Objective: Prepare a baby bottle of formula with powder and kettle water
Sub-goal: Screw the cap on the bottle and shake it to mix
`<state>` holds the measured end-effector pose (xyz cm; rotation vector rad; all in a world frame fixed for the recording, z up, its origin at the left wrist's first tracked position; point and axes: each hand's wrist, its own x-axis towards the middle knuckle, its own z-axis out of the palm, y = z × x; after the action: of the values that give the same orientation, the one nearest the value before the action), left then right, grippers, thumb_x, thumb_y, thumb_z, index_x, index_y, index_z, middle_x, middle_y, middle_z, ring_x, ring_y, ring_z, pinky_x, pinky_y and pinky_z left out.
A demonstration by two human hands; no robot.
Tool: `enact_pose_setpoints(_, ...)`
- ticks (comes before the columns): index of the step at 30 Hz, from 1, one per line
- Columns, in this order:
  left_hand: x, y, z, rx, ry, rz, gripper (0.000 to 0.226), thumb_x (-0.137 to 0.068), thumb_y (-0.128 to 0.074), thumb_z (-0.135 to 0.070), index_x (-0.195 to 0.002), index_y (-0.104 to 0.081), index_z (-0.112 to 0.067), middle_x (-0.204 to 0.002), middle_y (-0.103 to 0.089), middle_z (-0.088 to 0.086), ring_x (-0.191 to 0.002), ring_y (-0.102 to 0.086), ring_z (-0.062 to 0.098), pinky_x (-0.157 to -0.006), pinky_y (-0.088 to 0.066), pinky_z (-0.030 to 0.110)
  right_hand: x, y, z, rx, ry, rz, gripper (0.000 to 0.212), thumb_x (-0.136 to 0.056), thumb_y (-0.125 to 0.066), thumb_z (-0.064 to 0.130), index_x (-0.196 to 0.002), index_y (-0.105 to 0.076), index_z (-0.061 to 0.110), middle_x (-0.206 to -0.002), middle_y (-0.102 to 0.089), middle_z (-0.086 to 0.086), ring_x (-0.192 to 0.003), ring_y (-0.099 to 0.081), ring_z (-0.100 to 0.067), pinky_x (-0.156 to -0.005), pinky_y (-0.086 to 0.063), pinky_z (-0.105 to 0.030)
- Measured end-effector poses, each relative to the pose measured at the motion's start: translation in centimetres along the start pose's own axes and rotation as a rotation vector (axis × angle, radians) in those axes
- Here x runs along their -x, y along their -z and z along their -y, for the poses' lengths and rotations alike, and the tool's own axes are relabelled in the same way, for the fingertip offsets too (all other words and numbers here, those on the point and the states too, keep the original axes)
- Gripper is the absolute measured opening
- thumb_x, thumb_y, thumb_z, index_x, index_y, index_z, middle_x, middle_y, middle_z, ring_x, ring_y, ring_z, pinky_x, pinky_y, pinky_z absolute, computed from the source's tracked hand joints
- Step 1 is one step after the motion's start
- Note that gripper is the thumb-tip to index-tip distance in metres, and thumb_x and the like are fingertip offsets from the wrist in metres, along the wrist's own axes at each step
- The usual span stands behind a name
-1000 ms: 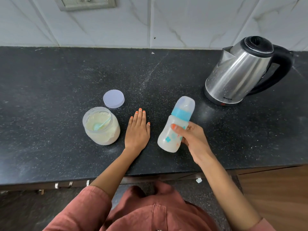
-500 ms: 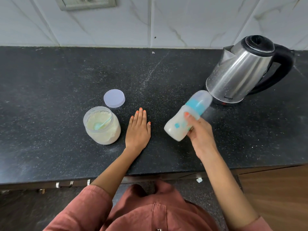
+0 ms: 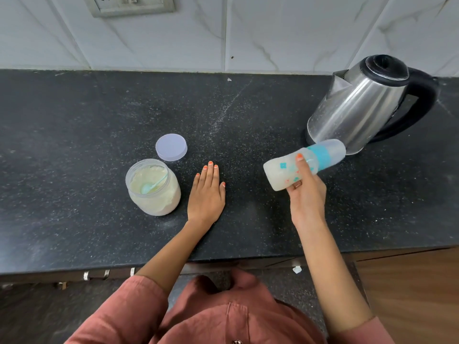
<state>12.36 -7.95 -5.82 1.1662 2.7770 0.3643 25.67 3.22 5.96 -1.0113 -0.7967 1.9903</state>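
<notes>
While the right hand [image 3: 306, 194] grips the capped baby bottle [image 3: 301, 165] tilted sideways above the counter [image 3: 74, 120] near the kettle [image 3: 360, 105], shaking should stay brisk yet firmly held; the left hand [image 3: 207, 192] rests flat, empty.

bottle [image 3: 285, 170]: capped, milky, tipped near-flat (held aloft) | powder jar [image 3: 153, 188]: open | kettle [image 3: 360, 108]: upright, back right

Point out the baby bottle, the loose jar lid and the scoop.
baby bottle [image 3: 280, 173]: head view, on its milky body, left of the hand.
jar lid [image 3: 171, 146]: head view, centre of its flat top.
scoop [image 3: 146, 188]: head view, on its bowl in the powder.
</notes>
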Motion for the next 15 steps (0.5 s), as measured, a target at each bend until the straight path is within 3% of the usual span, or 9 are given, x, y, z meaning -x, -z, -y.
enact_pose_setpoints(6, 0.0, 0.1, -0.1, -0.006, -0.002, 0.0, 0.052, -0.101, -0.018, -0.029, -0.147, -0.006, -0.007, -0.157, -0.002, 0.008, -0.145, -0.001, 0.019, -0.117, 0.0, 0.033, 1.4, 1.2, -1.0, 0.502, -0.124, 0.287, 0.015, -0.079, -0.066, 0.012, -0.093, -0.066, 0.017, -0.093, -0.07, 0.001, -0.093, -0.064, -0.015, -0.083, -0.052, -0.032)
enact_pose_setpoints(11, -0.1, 0.0, 0.0, -0.011, -0.001, -0.003, 0.052, -0.101, -0.017, -0.03, -0.147, -0.006, -0.008, -0.157, -0.002, 0.007, -0.145, -0.001, 0.019, -0.117, 0.0, 0.032, -0.1, 0.7, 0.1, 0.114, 0.014, 0.003, 0.022, -0.084, -0.062, 0.016, -0.106, -0.059, 0.017, -0.1, -0.065, 0.005, -0.091, -0.064, -0.007, -0.078, -0.055, -0.024)
enact_pose_setpoints(13, 0.0, 0.0, -0.1, -0.011, -0.001, 0.001, 0.052, -0.101, -0.017, -0.03, -0.147, -0.006, -0.008, -0.157, -0.002, 0.007, -0.145, 0.0, 0.018, -0.116, 0.001, 0.032, 0.3, 0.6, -0.4, 0.146, -0.009, 0.034, 0.026, -0.084, -0.062, 0.016, -0.11, -0.058, 0.015, -0.098, -0.067, 0.005, -0.087, -0.066, -0.006, -0.076, -0.056, -0.024)
enact_pose_setpoints(15, 0.0, 0.0, 0.0, -0.012, 0.0, 0.001, 0.052, -0.101, -0.017, -0.029, -0.147, -0.005, -0.008, -0.157, -0.002, 0.007, -0.145, 0.0, 0.018, -0.116, 0.001, 0.032, 1.2, 0.8, -1.2, 0.363, -0.087, 0.175, 0.026, -0.079, -0.066, 0.014, -0.104, -0.063, 0.012, -0.094, -0.069, 0.003, -0.087, -0.066, -0.01, -0.079, -0.055, -0.028)
